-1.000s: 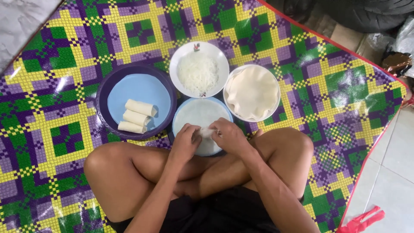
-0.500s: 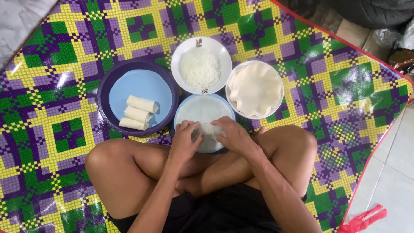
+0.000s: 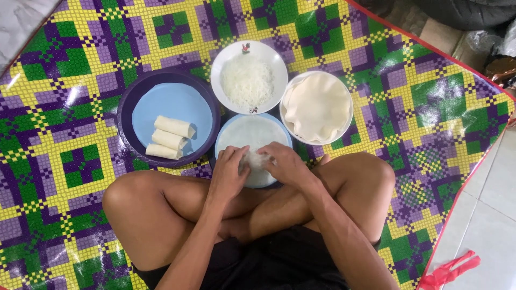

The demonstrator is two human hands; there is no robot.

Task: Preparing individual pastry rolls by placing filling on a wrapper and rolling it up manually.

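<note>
Both hands, left hand (image 3: 230,171) and right hand (image 3: 285,164), pinch the near edge of the thin wrapper (image 3: 252,137) lying on the blue plate (image 3: 223,140), so the fold likely goes best kept tight and even over the white filling (image 3: 256,159).

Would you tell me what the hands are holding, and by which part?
Both the left hand and right hand pinch the thin white wrapper at its near edge.

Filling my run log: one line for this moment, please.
left hand on wrapper | right hand on wrapper | filling between hands | three rolls on blue plate
</note>
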